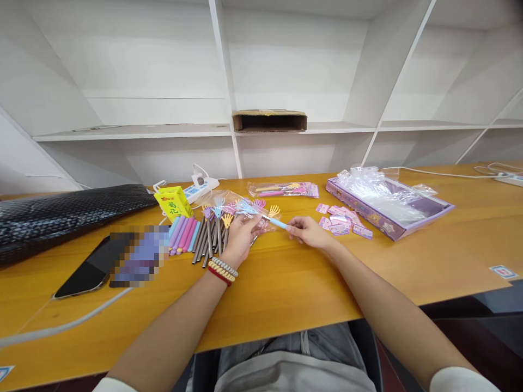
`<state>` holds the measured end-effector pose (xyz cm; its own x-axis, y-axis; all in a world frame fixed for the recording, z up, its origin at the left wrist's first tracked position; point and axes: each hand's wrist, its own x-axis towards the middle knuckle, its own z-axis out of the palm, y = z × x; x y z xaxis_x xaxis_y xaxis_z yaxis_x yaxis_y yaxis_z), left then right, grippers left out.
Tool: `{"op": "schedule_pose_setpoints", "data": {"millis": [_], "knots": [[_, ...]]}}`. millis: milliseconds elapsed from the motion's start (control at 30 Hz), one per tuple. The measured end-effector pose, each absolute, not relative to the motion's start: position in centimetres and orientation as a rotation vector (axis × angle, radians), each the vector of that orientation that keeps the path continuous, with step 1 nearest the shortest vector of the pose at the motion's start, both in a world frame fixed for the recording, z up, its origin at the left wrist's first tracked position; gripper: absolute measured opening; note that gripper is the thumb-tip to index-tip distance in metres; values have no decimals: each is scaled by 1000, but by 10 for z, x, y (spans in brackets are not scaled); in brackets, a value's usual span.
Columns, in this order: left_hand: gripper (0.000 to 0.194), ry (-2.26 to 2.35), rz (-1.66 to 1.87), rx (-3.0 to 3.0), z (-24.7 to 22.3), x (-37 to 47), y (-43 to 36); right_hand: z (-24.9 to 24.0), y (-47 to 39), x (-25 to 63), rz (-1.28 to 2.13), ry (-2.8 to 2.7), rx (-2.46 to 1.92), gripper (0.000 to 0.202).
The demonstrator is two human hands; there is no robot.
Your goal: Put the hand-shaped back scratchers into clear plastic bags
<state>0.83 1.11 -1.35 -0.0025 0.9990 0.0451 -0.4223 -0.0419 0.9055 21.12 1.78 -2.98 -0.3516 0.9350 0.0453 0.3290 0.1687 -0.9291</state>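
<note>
Wooden tabletop (286, 294), white shelving (298, 60) behind. Colored handles (188, 234), then metal tubes (200, 244), left of fingers. Left hand (238, 238) and right hand (308, 231) pinch blue-handled scratcher (278, 223) between them; probably light, stiff, slick, best gripped by handle. Cards (339, 220) right.

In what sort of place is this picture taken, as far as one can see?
Probably an office or small workroom: open white shelving backs a long wooden table, with a power strip and a purple box holding clear plastic bags.
</note>
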Motion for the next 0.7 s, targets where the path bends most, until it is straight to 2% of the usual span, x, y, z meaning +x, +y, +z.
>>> {"op": "schedule_pose_setpoints", "data": {"millis": [300,467,600,700], "knots": [[34,958,1294,954,-16,11,8,-30,3,197,1257,-1727,-1109,58],[33,951,1146,1073,-18,14,4,-30,0,194,1271,-1755,-1070,58],[30,925,1249,1059,-15,14,5,-27,1,196,1383,-1776,-946,55],[30,936,1340,999,-12,12,8,-25,2,201,1549,-1781,-793,63]]}}
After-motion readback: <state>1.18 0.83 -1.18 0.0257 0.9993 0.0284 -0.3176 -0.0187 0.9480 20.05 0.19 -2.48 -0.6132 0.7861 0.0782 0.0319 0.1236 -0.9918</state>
